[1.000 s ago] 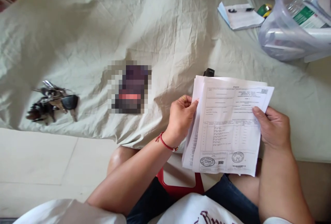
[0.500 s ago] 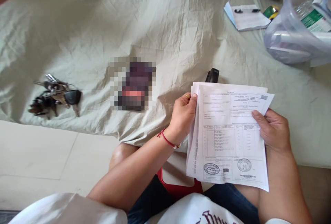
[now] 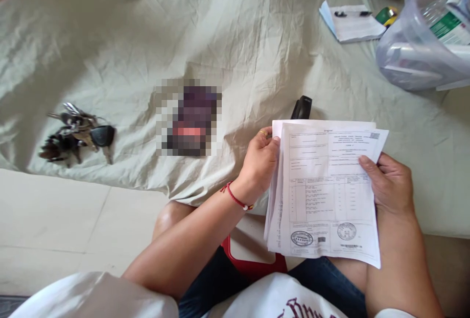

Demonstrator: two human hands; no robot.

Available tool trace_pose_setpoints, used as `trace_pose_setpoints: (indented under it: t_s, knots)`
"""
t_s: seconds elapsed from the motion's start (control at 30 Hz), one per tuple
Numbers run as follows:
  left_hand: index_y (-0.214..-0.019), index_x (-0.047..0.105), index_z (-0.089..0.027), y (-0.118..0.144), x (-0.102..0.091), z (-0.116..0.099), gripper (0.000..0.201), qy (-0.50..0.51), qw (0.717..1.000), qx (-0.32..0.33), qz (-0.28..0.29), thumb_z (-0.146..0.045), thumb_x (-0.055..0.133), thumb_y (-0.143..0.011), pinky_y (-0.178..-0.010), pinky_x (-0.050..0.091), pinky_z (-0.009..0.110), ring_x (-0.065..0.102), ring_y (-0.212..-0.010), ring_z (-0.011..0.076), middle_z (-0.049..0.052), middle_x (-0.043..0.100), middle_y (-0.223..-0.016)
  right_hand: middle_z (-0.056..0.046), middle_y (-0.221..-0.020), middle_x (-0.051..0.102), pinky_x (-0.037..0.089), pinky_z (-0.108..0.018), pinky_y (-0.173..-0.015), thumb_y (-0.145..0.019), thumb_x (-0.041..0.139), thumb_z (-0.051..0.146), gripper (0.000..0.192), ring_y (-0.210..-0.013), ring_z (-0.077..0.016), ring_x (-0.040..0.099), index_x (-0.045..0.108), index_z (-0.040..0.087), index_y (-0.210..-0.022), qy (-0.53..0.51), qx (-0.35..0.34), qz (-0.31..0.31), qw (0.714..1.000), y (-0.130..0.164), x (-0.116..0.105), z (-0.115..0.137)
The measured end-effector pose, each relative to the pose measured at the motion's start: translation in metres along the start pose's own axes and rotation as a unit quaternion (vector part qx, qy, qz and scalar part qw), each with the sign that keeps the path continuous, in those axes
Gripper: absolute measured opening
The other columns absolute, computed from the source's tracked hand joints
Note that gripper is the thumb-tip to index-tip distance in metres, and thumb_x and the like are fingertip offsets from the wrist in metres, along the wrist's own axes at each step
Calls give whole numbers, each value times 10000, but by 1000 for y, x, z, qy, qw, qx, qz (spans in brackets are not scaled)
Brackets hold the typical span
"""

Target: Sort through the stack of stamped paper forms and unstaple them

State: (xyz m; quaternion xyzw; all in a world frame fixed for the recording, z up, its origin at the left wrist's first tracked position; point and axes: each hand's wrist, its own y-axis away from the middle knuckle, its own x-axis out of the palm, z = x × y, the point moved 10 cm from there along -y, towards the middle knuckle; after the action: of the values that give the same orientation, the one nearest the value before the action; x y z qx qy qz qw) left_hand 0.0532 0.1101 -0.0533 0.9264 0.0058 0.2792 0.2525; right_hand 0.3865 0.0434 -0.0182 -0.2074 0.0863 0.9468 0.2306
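A stack of printed paper sheets (image 3: 326, 190) is held above my lap, in front of the cloth-covered surface's edge. The top sheet shows a form with a table and two round stamps near its bottom. My left hand (image 3: 259, 159) pinches the stack's left edge, thumb in front and fingers behind. On the other side, my right hand (image 3: 391, 181) grips the right edge, its thumb lying on the top sheet and its fingers mostly hidden. Just beyond the sheets' upper edge lies a black stapler-like object (image 3: 302, 107), partly covered by them.
On the pale green cloth (image 3: 147, 38) lie a bunch of keys (image 3: 79, 134) at left and a pixelated, phone-shaped object (image 3: 194, 121). Farther right are a notepad (image 3: 356, 26) with a pen, a green-yellow tape measure (image 3: 387, 15) and a translucent plastic tub (image 3: 396, 58) holding papers and a bottle.
The stack has shifted very slightly, its lower edge a little higher. Both hands keep their hold, and the things on the cloth stay in place.
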Motion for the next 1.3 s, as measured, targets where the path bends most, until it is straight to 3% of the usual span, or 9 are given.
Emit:
trace_pose_setpoints:
  t_s: [0.13, 0.3, 0.57, 0.97, 1.13, 1.3]
  knots:
    - [-1070, 724, -193, 0, 0, -3, 127, -10, 1000, 3, 7, -239, 770, -960, -957, 638, 392, 820, -953, 244, 53, 821, -914, -2, -1001, 915, 626, -302, -693, -835, 1011, 576, 346, -739, -175, 771, 949, 306, -1042, 3, -12, -10, 1000, -1, -2, 0]
    - [-1055, 709, -193, 0, 0, -8, 84, -10, 1000, 13, 5, -202, 728, -973, -947, 630, 376, 821, -969, 239, 50, 823, -917, -10, -808, 845, 540, -274, -600, -772, 1040, 577, 370, -648, -153, 678, 903, 242, -849, -19, -45, -45, 998, -2, -9, 9]
    - [-1006, 721, -186, 2, 0, -8, 103, 30, 999, -6, -11, -107, 691, -949, -869, 582, 333, 762, -868, 202, 46, 790, -888, -76, -1001, 902, 613, -328, -734, -729, 998, 435, 315, -809, -203, 772, 951, 239, -972, -59, -57, -91, 992, 0, -13, 22]
    - [-868, 720, -183, 6, 2, -8, 193, 34, 999, -28, -30, -96, 610, -1000, -738, 505, 297, 628, -737, 159, 32, 702, -820, -115, -1033, 905, 643, -435, -801, -681, 932, 366, 304, -812, -254, 801, 950, 237, -955, -51, -65, -121, 989, -3, -13, 22]
    - [-855, 690, -197, 5, 2, -8, 146, 31, 999, -20, -25, -121, 645, -971, -754, 521, 298, 633, -762, 166, 29, 702, -831, -111, -967, 891, 630, -456, -782, -646, 921, 368, 270, -801, -267, 783, 946, 245, -885, -64, -106, -164, 979, -1, -22, 29]
    - [-892, 710, -196, 5, 2, -8, 71, 32, 999, -10, -18, -174, 687, -956, -765, 527, 283, 648, -792, 165, 30, 718, -849, -93, -927, 883, 616, -432, -728, -664, 923, 381, 252, -789, -265, 767, 947, 251, -879, -49, -117, -164, 978, 5, -19, 39]
